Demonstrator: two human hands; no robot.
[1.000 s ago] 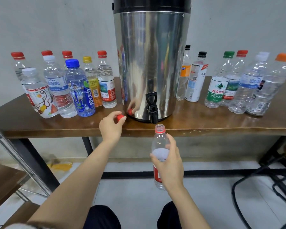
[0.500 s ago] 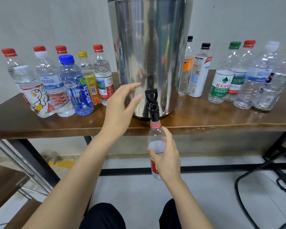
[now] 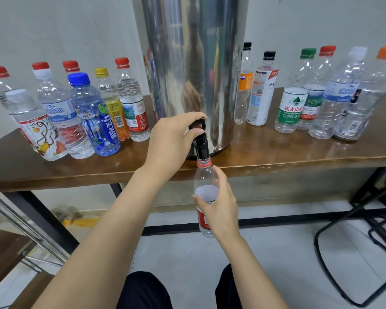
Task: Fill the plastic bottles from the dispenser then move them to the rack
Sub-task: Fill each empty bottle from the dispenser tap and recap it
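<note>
Pale grey wall backed a long brown wooden table (image 3: 288,152) on black legs, where a tall stainless-steel dispenser (image 3: 187,63) stood at the front edge. Capped plastic bottles flanked it on the tabletop: a cluster to the left, among them a blue-capped bottle (image 3: 91,114) with a blue label, and a row to the right that included a green-capped bottle (image 3: 292,103) and an orange-capped bottle (image 3: 366,97) at the far end. A person seated before the table, dark trousers visible at the bottom of the view, worked with both hands apart. The left hand (image 3: 169,139) reached up to the dispenser's front, its fingers and thumb curled round the black tap handle (image 3: 197,126). The right hand (image 3: 221,208) gripped an uncapped clear bottle (image 3: 204,175) with a red label round its middle, holding it upright below and in front of the table edge. That bottle's open mouth, ringed in red, sat directly under the black spout (image 3: 201,148) and touched it. Whether water flowed could not be made out.
</note>
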